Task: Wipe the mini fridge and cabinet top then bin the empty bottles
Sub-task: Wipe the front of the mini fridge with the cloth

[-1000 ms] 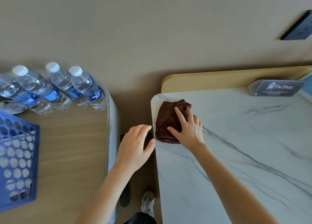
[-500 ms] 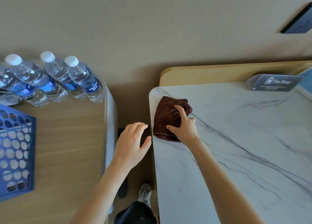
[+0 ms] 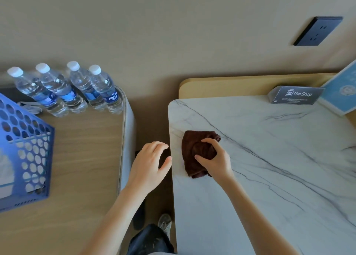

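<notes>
Wiping desk (image 3: 269, 158) | right hand (image 3: 215, 159) clutches brown cloth (image 3: 189, 149) | left hand (image 3: 148, 166) loose, empty, beside it | best: flatten cloth, overlap strokes

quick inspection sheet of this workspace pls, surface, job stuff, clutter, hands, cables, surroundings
surface: white marble top on the right, wooden top on the left, a gap between them
job's things: brown cloth bunched on the marble top near its left edge; four capped water bottles standing at the back of the wooden top
clutter: blue perforated basket on the wooden top; "The Shop" card and a blue sign at the back of the marble top
hands: right hand grips the cloth; left hand open over the gap, holding nothing
cables: nothing seen
surroundings: beige wall, dark wall socket above the marble top
</notes>
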